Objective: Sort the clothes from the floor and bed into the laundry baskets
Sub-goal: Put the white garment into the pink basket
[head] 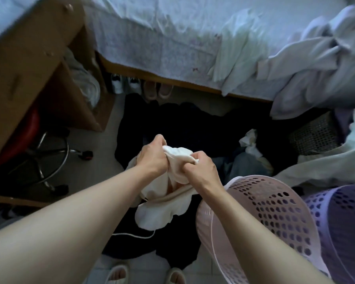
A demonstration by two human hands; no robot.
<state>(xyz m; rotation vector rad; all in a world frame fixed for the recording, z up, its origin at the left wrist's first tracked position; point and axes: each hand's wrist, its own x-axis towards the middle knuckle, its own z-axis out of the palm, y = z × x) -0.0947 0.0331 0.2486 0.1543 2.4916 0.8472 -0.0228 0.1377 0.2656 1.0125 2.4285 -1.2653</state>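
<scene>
At the bottom edge of the frame two pale slippers (pixel 117 273) stood on a strip of bare tiled floor (pixel 103 160). Just above them, the left hand (pixel 152 158) and the right hand (pixel 201 171) were both curled tightly round a cream garment (pixel 158 210), bunching its top between them while the rest hung over the dark clothes (pixel 182 128) heaped across the middle of the floor. At lower right a pink laundry basket (pixel 275 203) lay tilted, touching a purple laundry basket (pixel 340 222); what either held could not be seen. Further up at right stood a dark mesh basket (pixel 316 136), pale fabric spilling around it. The bed (pixel 152 37) crossed the top, light clothes (pixel 244 50) on it and shoes (pixel 156 90) beneath its edge. A wooden bench (pixel 29 58) and a stool (pixel 47 158) narrowed the left side.
</scene>
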